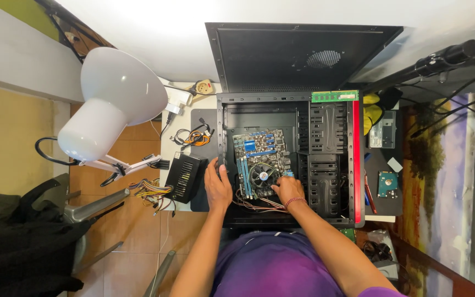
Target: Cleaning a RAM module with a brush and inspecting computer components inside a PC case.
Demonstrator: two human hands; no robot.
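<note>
2 hands were down in the open computer case [290,104], which lay on its side so you could reach straight in. Your left hand [217,184] rested on the case's left wall, fingers loosely spread, seemingly to steady you. Your right hand [288,190] sat just beside the cooler fan [262,176] on the motherboard [260,162], fingertips curled among the wires [257,204]; whether they pinched 1, I couldn't tell. Outside, the power supply [183,177] lay left of the case, clear of the work.

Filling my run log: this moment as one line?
left hand: on open black computer case edge | right hand: at green motherboard, beside round cooler fan
</note>
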